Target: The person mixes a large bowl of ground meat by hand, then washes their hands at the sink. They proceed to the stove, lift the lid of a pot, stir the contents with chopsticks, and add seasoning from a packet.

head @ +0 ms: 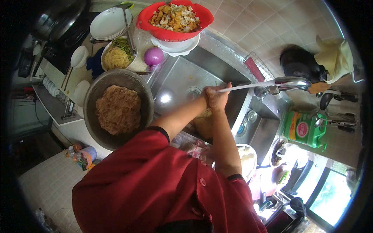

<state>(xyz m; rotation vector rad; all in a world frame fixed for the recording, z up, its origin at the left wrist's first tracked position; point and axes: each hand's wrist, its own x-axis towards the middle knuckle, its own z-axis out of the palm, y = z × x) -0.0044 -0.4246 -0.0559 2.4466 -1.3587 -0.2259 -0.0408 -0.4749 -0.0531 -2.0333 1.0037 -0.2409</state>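
Under the stream of water from the chrome faucet (294,83), my two hands are pressed together over the steel sink (177,70). My right hand (219,101) overlaps my left hand (208,92), whose fingers are mostly hidden. No object shows between them. Below my forearms, a yellowish item (203,125) lies partly hidden in the sink. To the left stands a large metal bowl (147,102) with a mass of brownish minced mixture (119,110) in it.
Beyond the bowl are a purple onion (153,56), a dish of shredded vegetables (118,56), stacked white plates (109,24) and a red colander (177,35) of food. At right are a second basin (265,131) and a green jug (304,128).
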